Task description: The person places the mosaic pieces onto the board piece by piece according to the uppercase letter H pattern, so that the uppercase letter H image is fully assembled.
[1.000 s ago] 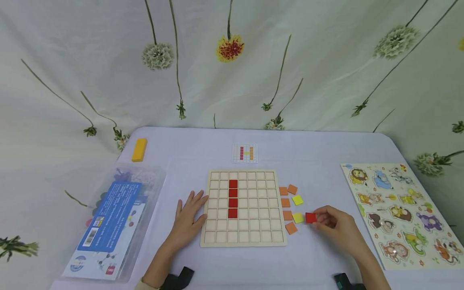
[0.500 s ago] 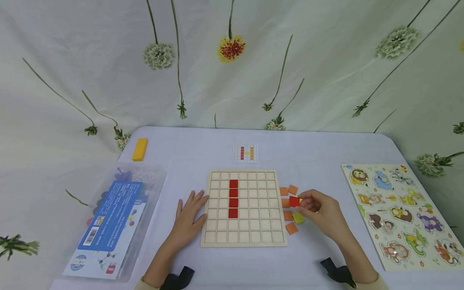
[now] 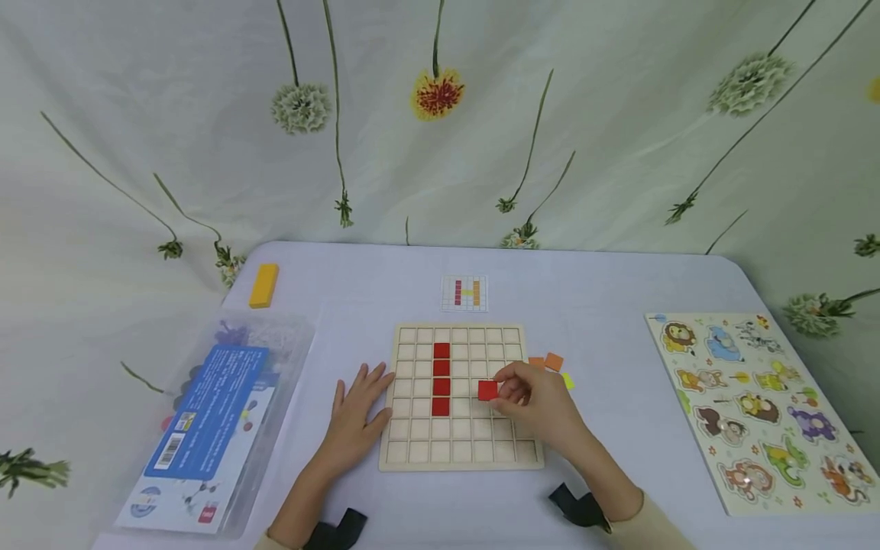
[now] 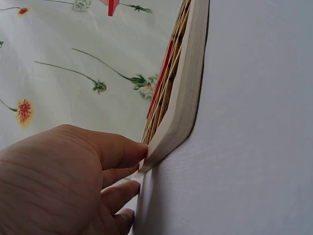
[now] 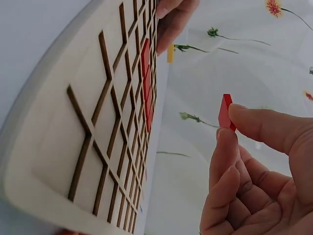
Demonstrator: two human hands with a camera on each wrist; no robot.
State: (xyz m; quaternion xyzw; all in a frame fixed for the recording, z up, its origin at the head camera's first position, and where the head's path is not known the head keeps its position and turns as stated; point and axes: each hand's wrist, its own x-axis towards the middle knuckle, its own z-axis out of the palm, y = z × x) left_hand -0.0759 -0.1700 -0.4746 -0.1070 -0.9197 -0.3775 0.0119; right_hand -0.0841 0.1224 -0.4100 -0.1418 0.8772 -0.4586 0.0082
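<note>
A light wooden grid board (image 3: 412, 452) lies mid-table, with a column of red square tiles (image 3: 441, 387) set in its cells. My right hand (image 3: 539, 401) pinches another red tile (image 3: 487, 390) between thumb and fingers. In the right wrist view this pinched tile (image 5: 225, 111) is held up off the board (image 5: 54, 161). My left hand (image 3: 357, 412) rests at the board's left edge with fingers spread; the left wrist view shows the fingertips touching the board's side (image 4: 178, 112). Orange tiles (image 3: 553, 361) and a yellow tile (image 3: 567, 380) lie right of the board, partly hidden behind my right hand.
A small pattern card (image 3: 464, 293) with a coloured H lies beyond the board. To the left are a clear plastic case (image 3: 285, 336) with a blue label and a yellow block (image 3: 264, 286). An animal puzzle board (image 3: 763, 412) lies at the right.
My right hand has carried the red tile leftward from beside the loose tiles to over the right part of the grid board. The left hand has stayed in place.
</note>
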